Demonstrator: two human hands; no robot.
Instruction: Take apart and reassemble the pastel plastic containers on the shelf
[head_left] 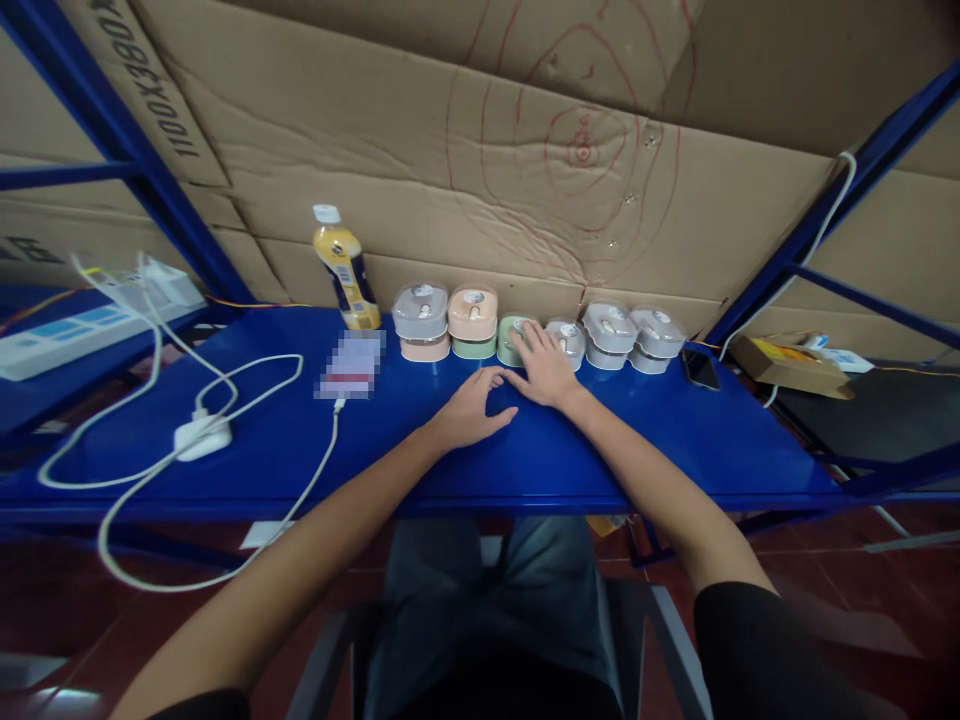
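Several small lidded plastic boxes line the back of the blue table point(540, 450), some stacked in twos. My right hand point(545, 368) reaches over a single green box point(507, 345), its fingers spread on or just above the lid. A single grey box point(574, 345) sits right beside that hand, partly covered by it. My left hand point(471, 408) hovers at or rests on the table in front of the boxes, thumb apart from the fingers and nothing in it. Its fingertips come close to my right hand. To the left is a peach box point(472, 312) on a green one.
A yellow drink bottle point(346, 270) stands at the back left, near a blurred-out flat item point(351, 365) with a white cable. A white charger point(202, 437) and a power strip point(90, 320) lie farther left. A phone point(701, 369) lies right of the boxes; cardboard point(375, 150) walls the back.
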